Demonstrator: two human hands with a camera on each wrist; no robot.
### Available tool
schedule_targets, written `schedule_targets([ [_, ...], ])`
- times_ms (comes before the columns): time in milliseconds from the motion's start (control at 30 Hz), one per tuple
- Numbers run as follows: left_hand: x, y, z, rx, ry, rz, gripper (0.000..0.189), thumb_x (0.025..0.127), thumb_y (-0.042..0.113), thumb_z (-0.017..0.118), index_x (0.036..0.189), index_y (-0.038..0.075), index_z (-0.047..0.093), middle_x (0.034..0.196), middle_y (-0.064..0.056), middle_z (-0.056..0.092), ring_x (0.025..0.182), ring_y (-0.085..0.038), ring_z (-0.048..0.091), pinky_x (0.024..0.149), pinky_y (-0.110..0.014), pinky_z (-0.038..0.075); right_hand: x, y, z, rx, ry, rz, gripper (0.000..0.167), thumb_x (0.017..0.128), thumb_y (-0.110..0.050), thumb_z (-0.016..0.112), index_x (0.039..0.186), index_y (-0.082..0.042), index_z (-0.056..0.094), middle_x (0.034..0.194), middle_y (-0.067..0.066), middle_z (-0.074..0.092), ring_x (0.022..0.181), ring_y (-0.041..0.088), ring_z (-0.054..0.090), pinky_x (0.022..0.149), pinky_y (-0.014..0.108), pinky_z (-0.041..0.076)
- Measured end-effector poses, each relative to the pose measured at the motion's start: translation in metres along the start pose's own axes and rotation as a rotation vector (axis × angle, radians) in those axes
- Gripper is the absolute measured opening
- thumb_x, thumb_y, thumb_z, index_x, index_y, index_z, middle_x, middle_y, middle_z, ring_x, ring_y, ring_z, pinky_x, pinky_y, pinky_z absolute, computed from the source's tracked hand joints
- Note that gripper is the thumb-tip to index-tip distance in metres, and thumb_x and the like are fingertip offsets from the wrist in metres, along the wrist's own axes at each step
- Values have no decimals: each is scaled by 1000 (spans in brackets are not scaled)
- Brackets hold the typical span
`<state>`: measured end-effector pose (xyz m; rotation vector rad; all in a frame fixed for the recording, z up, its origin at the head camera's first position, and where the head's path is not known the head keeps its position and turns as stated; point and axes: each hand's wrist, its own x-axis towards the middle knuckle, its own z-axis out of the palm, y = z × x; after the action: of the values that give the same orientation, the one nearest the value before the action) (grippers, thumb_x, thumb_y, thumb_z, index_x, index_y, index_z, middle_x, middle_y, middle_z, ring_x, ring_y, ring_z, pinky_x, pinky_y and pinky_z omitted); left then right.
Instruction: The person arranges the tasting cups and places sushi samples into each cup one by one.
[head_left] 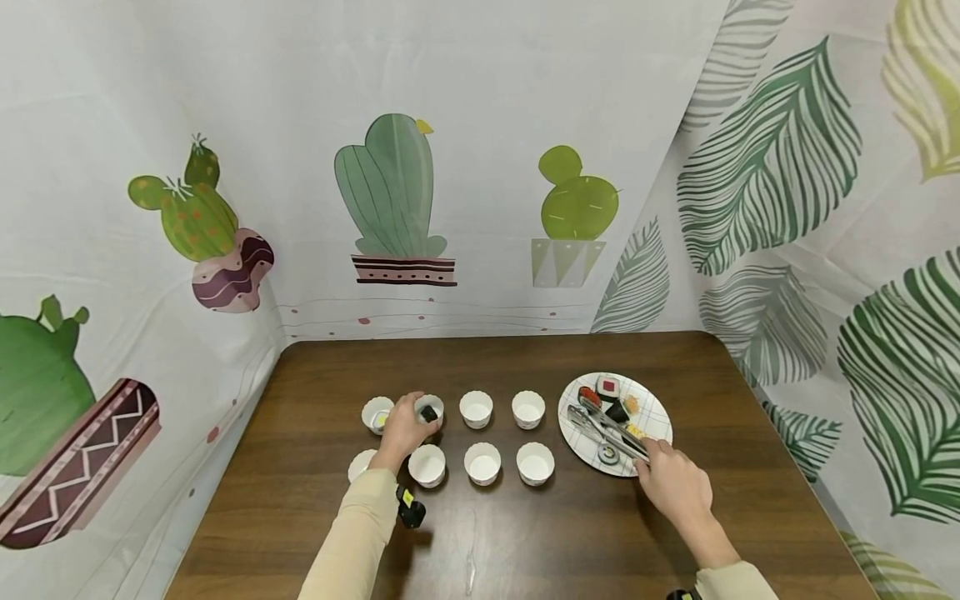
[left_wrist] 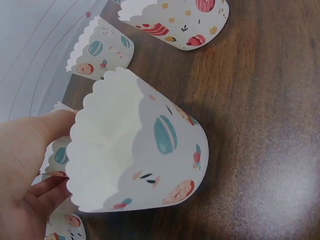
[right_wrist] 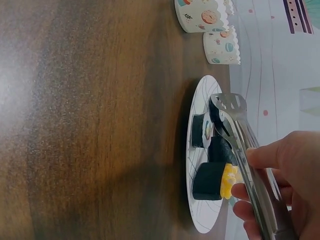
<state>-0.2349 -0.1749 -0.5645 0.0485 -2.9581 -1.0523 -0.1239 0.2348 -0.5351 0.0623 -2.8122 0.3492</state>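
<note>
My left hand [head_left: 403, 429] pinches the rim of a white scalloped paper cup [head_left: 438, 405] in the back row; a dark sushi piece [head_left: 428, 414] shows inside. In the left wrist view, a nearer printed cup [left_wrist: 165, 155] partly hides the held cup [left_wrist: 59, 156]. My right hand [head_left: 677, 483] grips metal tongs [right_wrist: 260, 195] above a round white plate [head_left: 660, 417]. On it lie several sushi pieces, including a red-topped one [head_left: 590, 394], a dark one [head_left: 618, 412] and a yellow-topped roll [right_wrist: 207, 181]. Whether the tong tips pinch a piece cannot be told.
Several more paper cups [head_left: 482, 464] stand in two rows left of the plate. The far-left back cup [head_left: 372, 408] holds a piece with yellow. A cactus-print cloth [head_left: 495, 125] hangs behind the brown wooden table [head_left: 585, 533].
</note>
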Motion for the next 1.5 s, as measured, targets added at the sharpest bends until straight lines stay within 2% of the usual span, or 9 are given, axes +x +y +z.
schedule_targets([
  [167, 0, 1, 0, 1, 2, 6, 65, 72, 23, 77, 127, 2, 49, 123, -20, 54, 111, -36, 52, 89, -47, 44, 0, 0, 0, 6, -16, 11, 27, 76, -14, 63, 100, 0, 64, 85, 17, 63, 66, 39, 60, 51, 52, 44],
  [433, -1, 1, -1, 1, -9, 7, 68, 71, 23, 77, 129, 2, 48, 125, -20, 53, 112, -35, 51, 90, -47, 43, -2, 2, 4, 6, 12, -3, 27, 76, -14, 65, 99, 1, 65, 82, 16, 63, 62, 37, 60, 48, 50, 43],
  [633, -3, 1, -2, -2, -31, 20, 75, 71, 23, 77, 135, 3, 41, 132, -20, 47, 117, -36, 48, 93, -48, 42, -2, 2, 5, 12, 33, -8, 25, 75, -12, 65, 96, 0, 65, 78, 16, 62, 61, 37, 59, 47, 50, 42],
  [767, -4, 1, -2, -6, -41, 46, 79, 72, 22, 77, 137, 3, 37, 135, -20, 43, 119, -37, 47, 93, -49, 41, -3, 2, 4, 16, 27, -3, 25, 74, -13, 65, 97, 0, 65, 77, 15, 61, 61, 37, 59, 48, 51, 42],
  [1000, -2, 5, -7, 35, -30, 97, 77, 70, 23, 78, 136, 6, 40, 134, -18, 44, 119, -36, 46, 94, -49, 40, -3, 3, 4, 20, 25, 6, 26, 75, -14, 66, 97, 0, 65, 78, 16, 61, 62, 38, 59, 48, 51, 42],
  [1233, 1, 12, -12, 40, -53, 121, 78, 71, 25, 78, 137, 10, 39, 138, -15, 41, 123, -36, 41, 96, -51, 38, -2, 3, 1, 22, 48, 1, 28, 74, -13, 66, 98, 0, 64, 80, 17, 63, 62, 38, 59, 46, 51, 42],
  [1500, 3, 20, -15, 37, -39, 170, 80, 69, 25, 79, 137, 11, 40, 138, -14, 41, 125, -37, 39, 97, -51, 37, -1, 1, -4, 29, 77, -13, 28, 73, -12, 66, 98, 0, 65, 78, 17, 63, 60, 38, 59, 45, 50, 41],
])
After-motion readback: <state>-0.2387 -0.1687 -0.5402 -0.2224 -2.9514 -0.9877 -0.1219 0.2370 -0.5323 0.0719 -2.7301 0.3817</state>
